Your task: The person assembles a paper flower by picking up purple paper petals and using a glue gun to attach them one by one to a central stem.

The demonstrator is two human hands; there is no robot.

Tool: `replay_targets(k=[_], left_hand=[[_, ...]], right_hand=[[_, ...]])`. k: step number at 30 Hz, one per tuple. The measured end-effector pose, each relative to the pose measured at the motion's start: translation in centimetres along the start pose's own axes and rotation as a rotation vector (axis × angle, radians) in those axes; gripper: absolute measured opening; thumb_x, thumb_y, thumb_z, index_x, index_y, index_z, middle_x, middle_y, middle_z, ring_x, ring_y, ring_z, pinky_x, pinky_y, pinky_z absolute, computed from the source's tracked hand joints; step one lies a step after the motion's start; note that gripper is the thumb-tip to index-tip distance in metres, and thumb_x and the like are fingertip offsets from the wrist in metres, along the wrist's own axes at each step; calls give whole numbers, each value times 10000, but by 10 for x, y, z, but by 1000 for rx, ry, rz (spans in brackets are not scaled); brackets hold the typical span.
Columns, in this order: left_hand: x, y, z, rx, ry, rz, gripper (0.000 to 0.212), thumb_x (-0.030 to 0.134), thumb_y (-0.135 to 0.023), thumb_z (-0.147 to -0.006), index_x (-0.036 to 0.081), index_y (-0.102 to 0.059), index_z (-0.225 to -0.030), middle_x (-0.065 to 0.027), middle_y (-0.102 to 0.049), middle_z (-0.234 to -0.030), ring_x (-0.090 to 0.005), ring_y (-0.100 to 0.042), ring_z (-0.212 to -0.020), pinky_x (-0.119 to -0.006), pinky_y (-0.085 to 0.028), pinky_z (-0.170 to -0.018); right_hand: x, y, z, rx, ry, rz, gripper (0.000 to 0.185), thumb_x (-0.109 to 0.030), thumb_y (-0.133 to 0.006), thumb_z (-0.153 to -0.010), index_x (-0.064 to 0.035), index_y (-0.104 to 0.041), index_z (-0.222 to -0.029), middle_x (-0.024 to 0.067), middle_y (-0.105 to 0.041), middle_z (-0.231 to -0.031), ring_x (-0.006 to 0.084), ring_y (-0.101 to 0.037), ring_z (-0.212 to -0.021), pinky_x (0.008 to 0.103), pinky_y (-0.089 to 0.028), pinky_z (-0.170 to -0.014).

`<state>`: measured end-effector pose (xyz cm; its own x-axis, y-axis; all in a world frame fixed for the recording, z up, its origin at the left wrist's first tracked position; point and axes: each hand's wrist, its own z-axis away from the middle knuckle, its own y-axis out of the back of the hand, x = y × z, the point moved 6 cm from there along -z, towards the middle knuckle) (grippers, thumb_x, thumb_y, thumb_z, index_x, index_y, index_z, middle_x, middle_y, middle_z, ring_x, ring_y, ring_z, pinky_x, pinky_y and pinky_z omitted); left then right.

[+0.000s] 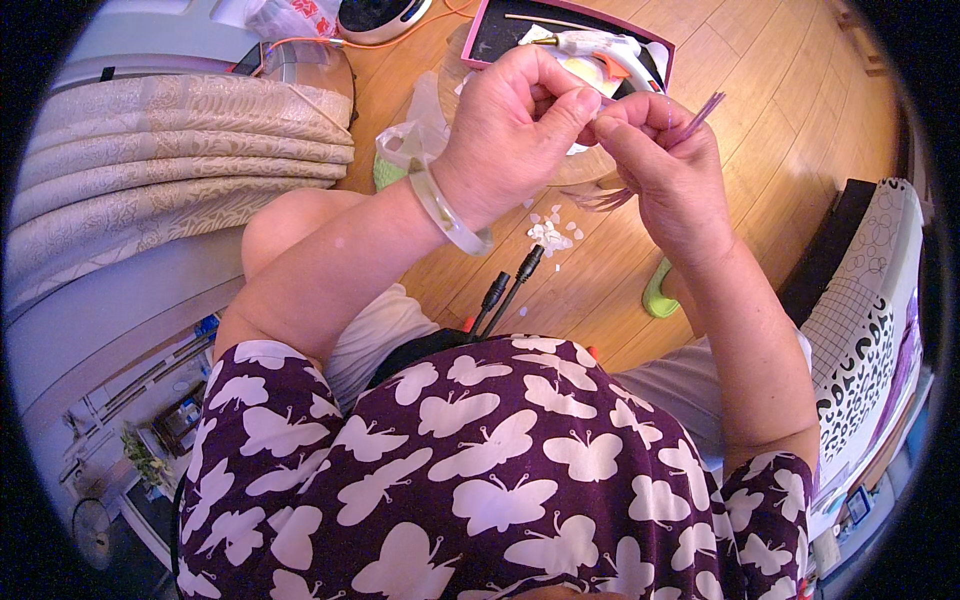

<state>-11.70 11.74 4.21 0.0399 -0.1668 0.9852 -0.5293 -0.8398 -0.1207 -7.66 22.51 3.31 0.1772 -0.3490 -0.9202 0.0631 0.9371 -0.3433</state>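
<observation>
My left hand (517, 127), with a pale bangle (448, 210) at the wrist, pinches thumb against forefinger. A sliver of something thin and purple shows at its fingertips, but most of it is hidden. Right beside it, my right hand (664, 161) pinches at the same spot, the two sets of fingertips nearly touching. A bundle of thin purple strands (701, 116) runs through the right hand's curled fingers. Its short end sticks up past the knuckles, and loose strand ends (600, 199) spread out below the palm. Whether they are thread or wire, I cannot tell.
Behind my hands, a pink-edged box (480, 34) holds a hot glue gun (600, 45) above a round wooden stool (585, 174). A plastic bag (416, 131) hangs at left. White scraps (551, 234) lie on the wooden floor near two black cable connectors (531, 259).
</observation>
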Motion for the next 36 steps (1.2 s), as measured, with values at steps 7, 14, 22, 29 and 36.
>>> replay_targets(k=[7,14,22,29,36], left_hand=[[-2,3,1,40,-56,-204,91,96,-513,-833,12,-478,-835,-47,-546,-766,-75,-526,-695,-215,-465,-632],[3,5,-6,28,76,-46,145,158,-476,-857,14,-481,-843,-63,-564,-783,-97,-541,-674,-233,-472,-638],[20,12,-6,-61,34,-29,91,52,-523,-809,2,-500,-882,-88,-578,-862,-124,-573,-747,-249,-483,-681],[18,10,-3,-128,5,-184,132,-33,-572,-750,2,-525,-869,-96,-572,-910,-113,-556,-809,-221,-458,-719],[17,9,0,-82,62,-165,78,25,-573,-775,-13,-567,-842,-56,-587,-805,-93,-559,-733,-215,-466,-677]], right_hand=[[2,0,1,63,-6,47,97,-98,-594,-767,-33,-575,-699,-38,-539,-614,-6,-429,-521,145,-305,-454],[-3,10,-2,57,-17,68,89,-115,-597,-756,-42,-575,-711,-53,-493,-559,1,-388,-446,148,-300,-402],[-5,17,-7,12,-50,115,106,-142,-608,-748,-57,-564,-703,-67,-460,-527,2,-344,-420,164,-233,-370],[-8,12,-5,2,40,223,98,-113,-599,-757,-41,-562,-701,-55,-509,-574,-10,-397,-481,147,-277,-417],[-14,9,-3,-23,94,252,68,-78,-599,-749,-19,-566,-740,-28,-544,-626,6,-455,-539,141,-335,-466]])
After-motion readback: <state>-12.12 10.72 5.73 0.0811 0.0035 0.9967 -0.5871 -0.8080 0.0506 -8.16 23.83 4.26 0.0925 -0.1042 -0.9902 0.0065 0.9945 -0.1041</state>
